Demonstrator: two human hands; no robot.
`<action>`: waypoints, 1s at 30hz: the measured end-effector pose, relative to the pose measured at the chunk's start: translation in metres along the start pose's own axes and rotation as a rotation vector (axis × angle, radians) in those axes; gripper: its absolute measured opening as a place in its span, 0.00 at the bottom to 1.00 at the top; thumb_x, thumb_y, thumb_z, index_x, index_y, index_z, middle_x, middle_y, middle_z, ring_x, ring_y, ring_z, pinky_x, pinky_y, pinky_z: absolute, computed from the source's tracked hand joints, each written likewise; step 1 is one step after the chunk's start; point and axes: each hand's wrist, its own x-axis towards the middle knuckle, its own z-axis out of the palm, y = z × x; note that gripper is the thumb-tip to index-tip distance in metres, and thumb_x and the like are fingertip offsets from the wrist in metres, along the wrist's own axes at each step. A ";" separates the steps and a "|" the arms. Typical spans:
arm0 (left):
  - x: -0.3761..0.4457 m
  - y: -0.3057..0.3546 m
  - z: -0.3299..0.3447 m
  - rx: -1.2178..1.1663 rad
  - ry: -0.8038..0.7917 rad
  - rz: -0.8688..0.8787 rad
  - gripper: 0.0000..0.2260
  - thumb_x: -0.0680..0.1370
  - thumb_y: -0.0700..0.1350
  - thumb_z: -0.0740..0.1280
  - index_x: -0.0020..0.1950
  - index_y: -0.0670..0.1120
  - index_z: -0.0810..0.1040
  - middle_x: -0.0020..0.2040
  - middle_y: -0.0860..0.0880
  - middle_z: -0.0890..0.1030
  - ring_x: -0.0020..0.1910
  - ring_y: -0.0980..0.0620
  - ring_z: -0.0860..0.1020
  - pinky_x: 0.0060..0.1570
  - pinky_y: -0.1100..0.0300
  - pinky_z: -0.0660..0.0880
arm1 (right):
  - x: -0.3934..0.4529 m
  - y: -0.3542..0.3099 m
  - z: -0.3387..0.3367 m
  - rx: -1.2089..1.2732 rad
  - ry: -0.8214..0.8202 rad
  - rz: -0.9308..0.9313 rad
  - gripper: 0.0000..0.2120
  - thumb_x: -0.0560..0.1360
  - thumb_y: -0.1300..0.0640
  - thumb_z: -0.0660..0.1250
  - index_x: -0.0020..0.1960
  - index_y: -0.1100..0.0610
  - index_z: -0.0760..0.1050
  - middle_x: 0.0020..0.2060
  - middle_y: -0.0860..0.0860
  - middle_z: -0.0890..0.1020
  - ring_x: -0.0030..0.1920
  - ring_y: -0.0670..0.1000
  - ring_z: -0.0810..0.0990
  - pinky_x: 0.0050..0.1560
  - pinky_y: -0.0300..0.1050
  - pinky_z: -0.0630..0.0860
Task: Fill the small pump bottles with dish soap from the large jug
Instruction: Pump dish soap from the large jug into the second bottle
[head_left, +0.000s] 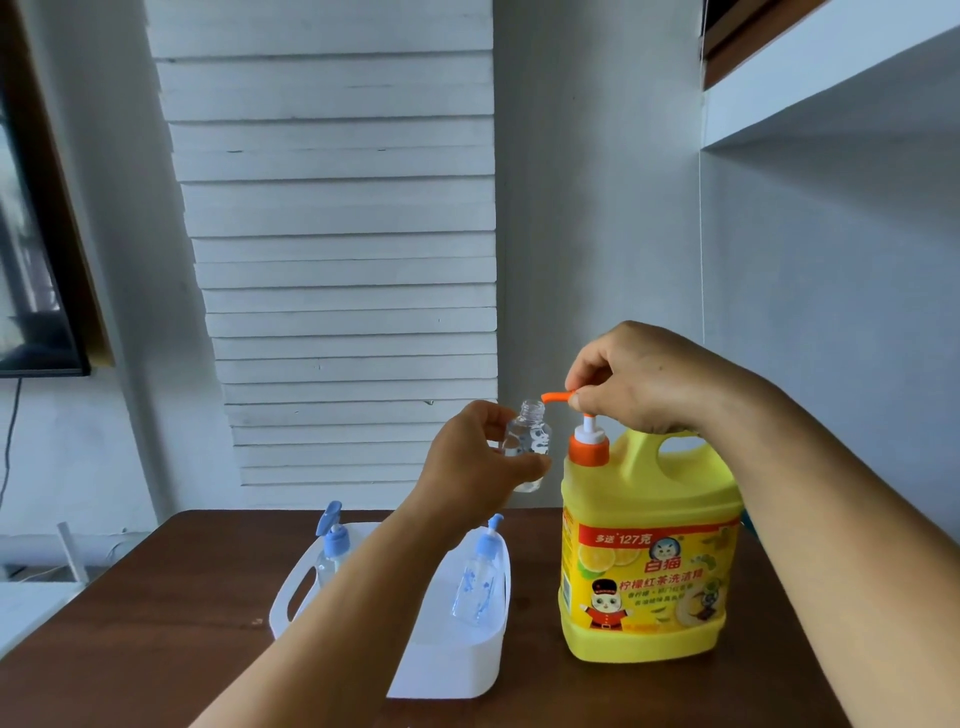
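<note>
1. Forearms cross the lower frame, over a dark wooden table (156, 623).
2. Just beyond them, at lower centre, a white basket (467, 670) holds two small pump bottles with blue pumps: one at its left (332, 556), one at its right (480, 582).
3. To the right of the basket stands the yellow jug (649, 571), upright on the table, its orange pump (587, 441) raised.
4. Above the jug, the right hand (644, 379) curls its fingers round the pump head, the spout pointing left.
5. At centre, the left hand (478, 462) grips an uncapped clear bottle (530, 441), lifted, its open mouth just beside and slightly below the spout tip.
6. Judged step: aligning for dispensing. The next move calls for the mouth directly under the spout, then steady presses, bottle held upright.
7. Farthest back: a slatted white wall.
</note>
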 end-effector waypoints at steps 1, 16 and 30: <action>0.000 0.000 0.000 0.001 0.000 0.001 0.18 0.67 0.44 0.75 0.53 0.50 0.73 0.49 0.52 0.79 0.47 0.49 0.81 0.50 0.53 0.78 | 0.000 0.000 0.000 -0.001 0.004 0.001 0.05 0.74 0.57 0.68 0.48 0.53 0.82 0.42 0.49 0.80 0.39 0.46 0.75 0.32 0.36 0.69; -0.020 -0.001 -0.025 -0.048 0.048 0.001 0.18 0.68 0.45 0.75 0.55 0.49 0.74 0.50 0.52 0.80 0.46 0.52 0.80 0.39 0.66 0.74 | 0.000 -0.008 0.007 -0.106 0.065 0.086 0.11 0.74 0.53 0.67 0.47 0.58 0.83 0.45 0.57 0.84 0.38 0.52 0.77 0.37 0.42 0.71; -0.080 -0.029 -0.084 -0.039 0.139 -0.087 0.17 0.68 0.43 0.74 0.54 0.49 0.75 0.51 0.53 0.80 0.46 0.53 0.81 0.39 0.65 0.74 | -0.036 -0.072 0.072 0.122 0.017 -0.140 0.13 0.72 0.54 0.71 0.55 0.52 0.81 0.51 0.48 0.83 0.50 0.48 0.79 0.46 0.38 0.70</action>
